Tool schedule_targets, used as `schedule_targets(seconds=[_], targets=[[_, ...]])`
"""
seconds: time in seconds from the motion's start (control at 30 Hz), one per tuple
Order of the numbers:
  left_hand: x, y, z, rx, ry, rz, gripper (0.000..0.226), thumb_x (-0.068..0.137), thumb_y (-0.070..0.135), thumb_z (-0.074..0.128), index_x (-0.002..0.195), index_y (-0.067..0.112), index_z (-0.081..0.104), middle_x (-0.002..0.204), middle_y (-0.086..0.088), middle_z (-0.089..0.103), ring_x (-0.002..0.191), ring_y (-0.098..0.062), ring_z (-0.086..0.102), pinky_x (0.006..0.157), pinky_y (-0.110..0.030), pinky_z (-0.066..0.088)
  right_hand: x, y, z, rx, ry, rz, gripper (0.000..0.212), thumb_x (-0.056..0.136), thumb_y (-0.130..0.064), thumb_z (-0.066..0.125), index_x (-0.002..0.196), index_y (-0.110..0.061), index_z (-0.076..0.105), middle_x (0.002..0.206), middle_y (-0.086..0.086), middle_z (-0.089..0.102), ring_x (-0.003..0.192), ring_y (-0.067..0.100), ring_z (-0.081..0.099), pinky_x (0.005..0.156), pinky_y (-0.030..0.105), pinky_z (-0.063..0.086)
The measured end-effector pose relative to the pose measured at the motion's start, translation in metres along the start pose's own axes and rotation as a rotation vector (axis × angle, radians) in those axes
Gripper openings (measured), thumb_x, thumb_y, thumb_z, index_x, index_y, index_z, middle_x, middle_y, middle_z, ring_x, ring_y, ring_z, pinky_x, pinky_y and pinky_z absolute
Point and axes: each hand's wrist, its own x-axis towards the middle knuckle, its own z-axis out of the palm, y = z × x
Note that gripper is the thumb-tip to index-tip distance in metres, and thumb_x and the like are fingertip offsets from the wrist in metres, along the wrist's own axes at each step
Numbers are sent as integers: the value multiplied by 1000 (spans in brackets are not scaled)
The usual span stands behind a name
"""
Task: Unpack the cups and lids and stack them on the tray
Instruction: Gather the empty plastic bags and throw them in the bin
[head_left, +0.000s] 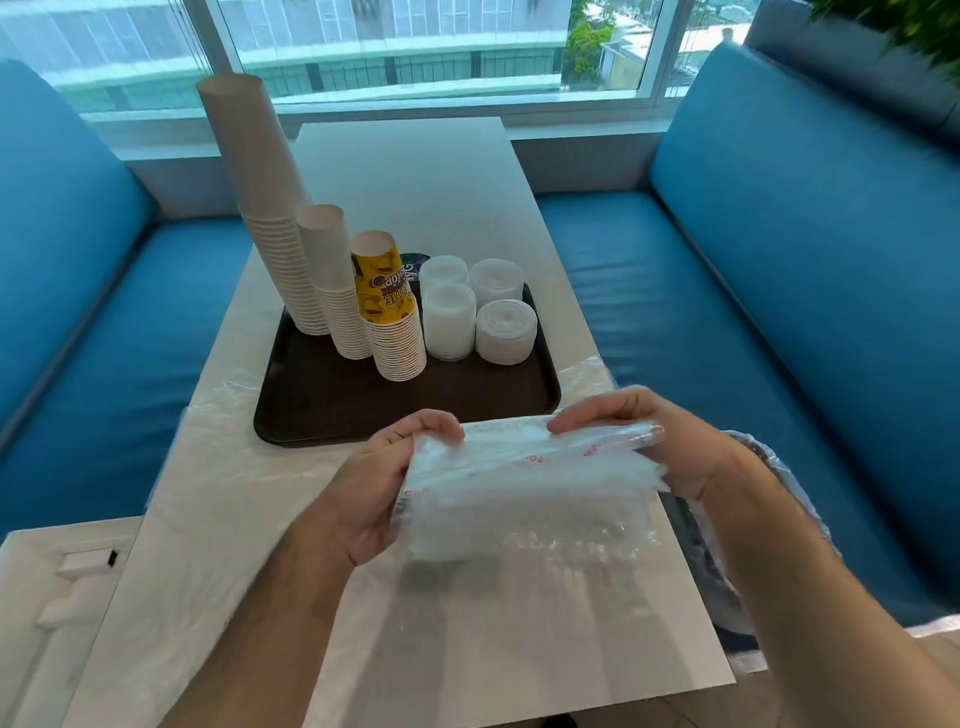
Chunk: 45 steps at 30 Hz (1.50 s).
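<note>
A dark brown tray (332, 400) sits on the white table. On it stand a tall stack of white paper cups (260, 197), a shorter white stack (335, 280) and a stack topped by a yellow printed cup (387, 306), all upside down. To their right are several stacks of clear and white lids (478, 312). In front of the tray, my left hand (374, 488) grips the left edge of a clear plastic bag (519, 488), and my right hand (665, 436) grips its right end. The bag is held above the table; its contents are blurred.
The white table (415, 182) runs between two blue benches (779, 270). Loose clear plastic wrap (218, 410) lies under and around the tray's near side. A plastic-lined bin (727, 571) sits at the table's right edge. A window is behind.
</note>
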Motion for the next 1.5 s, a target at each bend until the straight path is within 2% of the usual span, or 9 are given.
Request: schedule_targets(seconds=[0.27, 0.37, 0.53, 0.63, 0.77, 1.03, 1.13, 1.37, 1.5], targets=[[3, 12, -14, 116, -257, -64, 45, 73, 47, 69, 61, 4, 71, 77, -16, 67, 72, -27, 63, 65, -33, 54, 1, -21, 1, -255, -65, -45, 40, 91, 19, 55, 93, -12, 81, 102, 12, 77, 94, 19, 75, 84, 26, 59], [8, 23, -5, 356, -480, -130, 5, 78, 10, 76, 80, 11, 80, 81, -6, 74, 73, -15, 71, 67, -25, 59, 5, -32, 11, -395, -157, -56, 46, 93, 18, 53, 94, -19, 82, 103, 5, 78, 99, 21, 74, 91, 33, 58], [17, 29, 16, 581, -681, -239, 39, 82, -8, 71, 108, 21, 79, 124, -9, 70, 112, -31, 67, 91, -40, 59, 11, -39, 25, -312, -299, 0, 39, 93, 11, 49, 96, -11, 81, 106, 15, 75, 94, 29, 71, 92, 46, 58], [19, 28, 14, 524, -564, -217, 41, 76, -1, 75, 109, 22, 79, 127, -7, 69, 113, -32, 67, 92, -43, 58, 8, -37, 14, -17, -369, 92, 16, 83, -20, 67, 94, -14, 77, 102, 8, 71, 89, 20, 69, 81, 33, 60], [21, 26, 13, 449, -338, -151, 45, 75, -3, 77, 111, 23, 79, 130, -6, 68, 108, -26, 71, 85, -38, 61, 2, -22, -6, 116, -304, 97, 51, 72, -62, 79, 97, -17, 74, 101, 6, 67, 86, 19, 67, 76, 33, 60], [32, 7, 33, 172, -71, 99, 62, 73, -14, 76, 124, 22, 70, 136, -8, 62, 108, -25, 71, 79, -37, 63, 0, -1, 0, 151, 85, -89, 56, 94, -21, 60, 139, -51, 47, 111, 13, 70, 88, 27, 70, 92, 54, 56], [39, 0, 38, 272, -24, 196, 73, 74, -11, 80, 132, 32, 64, 144, 10, 50, 125, -20, 61, 91, -44, 59, -6, 1, 8, 86, 82, -141, 61, 95, -22, 59, 139, -60, 41, 124, 14, 68, 111, 33, 68, 96, 52, 55], [54, -10, 48, 505, 35, 327, 88, 64, 20, 90, 137, 52, 52, 144, 25, 44, 137, -11, 47, 107, -50, 48, -9, 6, 11, -108, 186, -149, 45, 101, -9, 56, 138, -35, 59, 144, -8, 57, 118, 20, 67, 100, 44, 55], [61, -15, 63, 578, 22, 340, 93, 70, 10, 90, 145, 45, 47, 134, 39, 38, 137, -5, 41, 111, -47, 46, -18, 15, -9, -116, 267, -133, 63, 95, 0, 64, 144, -38, 52, 136, -10, 64, 101, 43, 69, 91, 50, 58]])
